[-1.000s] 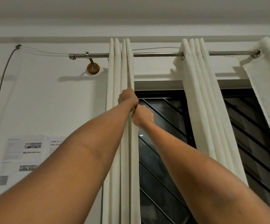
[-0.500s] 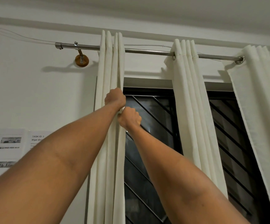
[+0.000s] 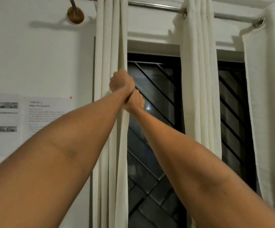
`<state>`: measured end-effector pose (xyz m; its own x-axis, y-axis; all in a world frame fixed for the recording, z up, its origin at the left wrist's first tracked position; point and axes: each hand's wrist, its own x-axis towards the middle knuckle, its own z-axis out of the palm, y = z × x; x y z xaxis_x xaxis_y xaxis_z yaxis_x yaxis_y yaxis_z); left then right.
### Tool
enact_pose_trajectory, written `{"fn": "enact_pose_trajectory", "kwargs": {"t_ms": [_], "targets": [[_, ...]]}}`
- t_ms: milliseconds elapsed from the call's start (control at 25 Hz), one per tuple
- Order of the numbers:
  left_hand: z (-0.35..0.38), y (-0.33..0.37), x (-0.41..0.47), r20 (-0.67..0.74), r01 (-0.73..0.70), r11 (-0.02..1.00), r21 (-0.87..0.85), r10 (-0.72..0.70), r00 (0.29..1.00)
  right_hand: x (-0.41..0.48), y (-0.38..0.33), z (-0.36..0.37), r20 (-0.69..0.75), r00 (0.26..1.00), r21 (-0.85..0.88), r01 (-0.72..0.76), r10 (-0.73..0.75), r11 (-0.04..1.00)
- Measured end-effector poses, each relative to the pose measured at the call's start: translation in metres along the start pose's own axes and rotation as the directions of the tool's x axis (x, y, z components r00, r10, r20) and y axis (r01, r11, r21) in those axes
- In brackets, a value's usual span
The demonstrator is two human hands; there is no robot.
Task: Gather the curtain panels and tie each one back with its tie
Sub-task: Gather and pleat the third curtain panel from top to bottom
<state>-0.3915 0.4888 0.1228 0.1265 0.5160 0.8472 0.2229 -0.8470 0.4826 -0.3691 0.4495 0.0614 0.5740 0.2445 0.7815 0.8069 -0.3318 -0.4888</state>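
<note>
With left hand (image 3: pixel 122 81) fisted round the gathered curtain (image 3: pixel 110 46) at the left edge of the window (image 3: pixel 155 99) and right hand (image 3: pixel 136 102) clenched on it just below, hold every fold bunched and slide down evenly before tying.

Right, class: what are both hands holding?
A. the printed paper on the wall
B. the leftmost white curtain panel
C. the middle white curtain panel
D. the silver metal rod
B: the left hand and the right hand, fists stacked, both close round the inner edge of the leftmost white fabric curtain panel.
</note>
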Motion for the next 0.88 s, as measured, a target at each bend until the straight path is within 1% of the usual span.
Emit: {"fn": "enact_pose_trajectory", "kwargs": {"t_ms": [80, 160, 240, 320, 400, 480, 600, 720, 880], "targets": [[-0.002, -0.006, -0.024, 0.056, 0.078, 0.996, -0.048, -0.075, 0.996, -0.025, 0.008, 0.0, 0.011, 1.0, -0.019, -0.018, 0.018, 1.0], [-0.005, -0.02, -0.05, 0.114, 0.133, 0.989, -0.058, -0.125, 0.986, -0.052, 0.018, 0.004, 0.027, 0.999, -0.012, -0.017, 0.017, 1.0], [-0.006, -0.033, -0.073, 0.168, 0.144, 0.989, -0.036, -0.136, 0.976, -0.078, 0.025, 0.012, 0.034, 0.999, -0.003, -0.014, 0.014, 1.0], [-0.009, -0.043, -0.092, 0.217, 0.135, 0.991, -0.009, -0.13, 0.967, -0.101, 0.031, 0.023, 0.04, 0.999, -0.076, 0.006, -0.003, 0.997], [-0.01, -0.05, -0.114, 0.248, 0.117, 0.993, -0.003, -0.113, 0.962, -0.124, 0.039, 0.031, 0.064, 0.998, -0.113, 0.019, -0.012, 0.993], [-0.011, -0.056, -0.136, 0.256, 0.11, 0.994, 0.01, -0.108, 0.961, -0.144, 0.049, 0.039, 0.086, 0.996, -0.119, 0.0, 0.011, 0.993], [-0.01, -0.068, -0.159, 0.247, 0.118, 0.992, 0.041, -0.125, 0.961, -0.173, 0.067, 0.06, 0.133, 0.99, -0.201, -0.014, 0.041, 0.98], [-0.003, -0.084, -0.173, 0.252, 0.125, 0.991, 0.051, -0.134, 0.959, -0.204, 0.09, 0.084, 0.209, 0.973, -0.243, -0.047, 0.099, 0.969], [0.01, -0.105, -0.191, 0.291, 0.157, 0.987, 0.009, -0.153, 0.944, -0.24, 0.126, 0.111, 0.264, 0.954, -0.283, -0.061, 0.139, 0.957]]}}
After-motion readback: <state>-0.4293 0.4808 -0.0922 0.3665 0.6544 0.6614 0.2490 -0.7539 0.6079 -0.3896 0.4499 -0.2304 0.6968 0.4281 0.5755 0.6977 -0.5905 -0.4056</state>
